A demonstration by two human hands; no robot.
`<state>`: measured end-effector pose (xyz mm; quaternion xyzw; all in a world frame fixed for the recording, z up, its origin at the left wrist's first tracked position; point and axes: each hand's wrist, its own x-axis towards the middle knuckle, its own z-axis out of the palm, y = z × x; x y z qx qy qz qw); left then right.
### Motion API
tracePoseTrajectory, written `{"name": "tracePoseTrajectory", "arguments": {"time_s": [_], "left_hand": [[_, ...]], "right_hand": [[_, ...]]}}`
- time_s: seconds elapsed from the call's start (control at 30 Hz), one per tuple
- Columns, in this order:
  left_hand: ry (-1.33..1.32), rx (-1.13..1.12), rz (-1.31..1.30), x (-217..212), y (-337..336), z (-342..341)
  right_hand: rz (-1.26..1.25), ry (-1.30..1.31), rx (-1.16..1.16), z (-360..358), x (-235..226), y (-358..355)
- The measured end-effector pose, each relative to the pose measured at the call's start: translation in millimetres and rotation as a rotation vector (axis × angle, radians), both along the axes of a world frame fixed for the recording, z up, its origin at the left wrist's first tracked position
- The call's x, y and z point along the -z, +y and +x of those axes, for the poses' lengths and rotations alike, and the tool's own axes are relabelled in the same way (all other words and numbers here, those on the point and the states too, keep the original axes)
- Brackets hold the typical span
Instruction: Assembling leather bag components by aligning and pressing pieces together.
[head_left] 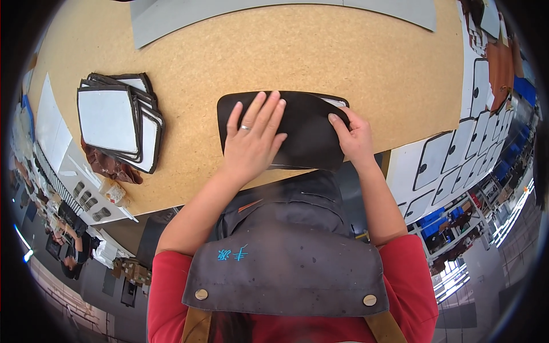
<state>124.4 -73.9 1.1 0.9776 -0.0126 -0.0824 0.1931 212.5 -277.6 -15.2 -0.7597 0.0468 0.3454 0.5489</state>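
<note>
A black, leather-looking panel with rounded corners lies near the front edge of the table. Flat on its left half rests my left hand, fingers spread and a ring on one of them. My right hand pinches the panel's right edge, thumb on top. The panel's upper right part is a little raised there, and a strip of a white-faced piece with a dark border shows beneath it. The fingers under the right edge are mostly hidden.
At the left stands a stack of white-faced, black-edged panels on crumpled brown material. A grey sheet lies along the table's far side. On the right, a white surface carries rows of black-outlined pieces. Another person is at far left.
</note>
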Motion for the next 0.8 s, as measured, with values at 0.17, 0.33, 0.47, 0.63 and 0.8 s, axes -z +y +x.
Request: {"name": "tracePoseTrajectory", "arguments": {"time_s": [0.17,0.33,0.47,0.63,0.8], "left_hand": [[-0.012,0.062,0.025,21,3,-2],[0.029,-0.008,-0.039,10,-4,7],[-0.023,0.181,0.013,9,-15,13],[-0.027,0.190,-0.006,17,-18,18],[-0.034,0.153,-0.057,23,-16,13]], "right_hand": [[-0.031,-0.044,-0.032,1,-6,2],[-0.033,0.002,0.024,2,-4,5],[-0.031,0.035,0.022,3,-4,6],[-0.058,-0.010,-0.047,3,-2,1],[0.090,0.368,-0.010,24,-19,-16]]}}
